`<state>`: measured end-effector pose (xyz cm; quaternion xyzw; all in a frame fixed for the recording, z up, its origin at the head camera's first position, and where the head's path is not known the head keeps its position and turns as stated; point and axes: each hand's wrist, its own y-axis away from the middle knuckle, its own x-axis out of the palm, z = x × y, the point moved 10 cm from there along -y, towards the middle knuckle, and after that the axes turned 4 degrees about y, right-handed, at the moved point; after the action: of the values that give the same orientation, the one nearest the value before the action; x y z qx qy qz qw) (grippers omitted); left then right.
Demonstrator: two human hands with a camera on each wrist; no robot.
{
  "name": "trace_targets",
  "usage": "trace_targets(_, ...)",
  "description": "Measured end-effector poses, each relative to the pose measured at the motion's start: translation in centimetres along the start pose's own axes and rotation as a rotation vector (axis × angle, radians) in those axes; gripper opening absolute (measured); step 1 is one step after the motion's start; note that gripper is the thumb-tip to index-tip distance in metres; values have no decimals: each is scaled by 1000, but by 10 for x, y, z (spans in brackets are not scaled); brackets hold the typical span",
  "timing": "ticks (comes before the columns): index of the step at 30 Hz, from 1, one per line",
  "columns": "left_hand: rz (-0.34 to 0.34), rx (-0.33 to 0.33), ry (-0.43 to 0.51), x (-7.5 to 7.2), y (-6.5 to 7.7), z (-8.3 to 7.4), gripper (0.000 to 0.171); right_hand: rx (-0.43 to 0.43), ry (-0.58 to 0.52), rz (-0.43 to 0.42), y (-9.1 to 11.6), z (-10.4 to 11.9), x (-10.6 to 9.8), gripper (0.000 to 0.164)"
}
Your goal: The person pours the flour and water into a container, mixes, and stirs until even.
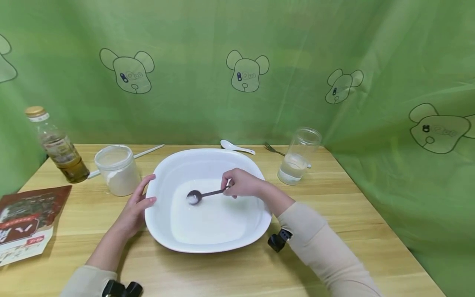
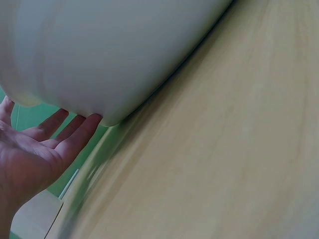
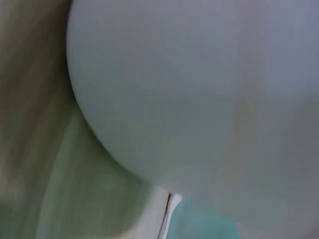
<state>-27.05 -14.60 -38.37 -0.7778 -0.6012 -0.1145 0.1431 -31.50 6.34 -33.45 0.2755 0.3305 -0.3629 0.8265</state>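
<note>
A large white basin (image 1: pixel 208 246) stands in the middle of the table, with a whitish layer over its bottom. My left hand (image 1: pixel 134 209) is at its left side, thumb tip at the rim; in the left wrist view the fairly straight fingers of the left hand (image 2: pixel 37 149) touch the outer wall of the basin (image 2: pixel 109 55). Above the basin, my right hand (image 1: pixel 241 183) pinches the handle of a dark spoon (image 1: pixel 208 193). The spoon's bowl, holding some white stuff, points left over the basin. In the right wrist view the basin's wall (image 3: pixel 174 99) hides the right hand.
Left of the basin are a jar of white powder (image 1: pixel 120 177), a bottle of brown liquid (image 1: pixel 61 152), a white stick (image 1: pixel 148 151) and a printed packet (image 1: pixel 29 222). Behind and right lie a white spoon (image 1: pixel 235 147), a fork (image 1: pixel 274 149) and a glass jar of cloudy liquid (image 1: pixel 295 165).
</note>
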Motion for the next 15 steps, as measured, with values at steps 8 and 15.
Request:
trace_targets(8, 11, 3, -4, 2, 0, -1, 51, -98, 35, 170, 25, 17, 18, 8)
trace_targets(15, 14, 7, -6, 2, 1, -2, 51, -83, 112, 194, 55, 7, -6, 11)
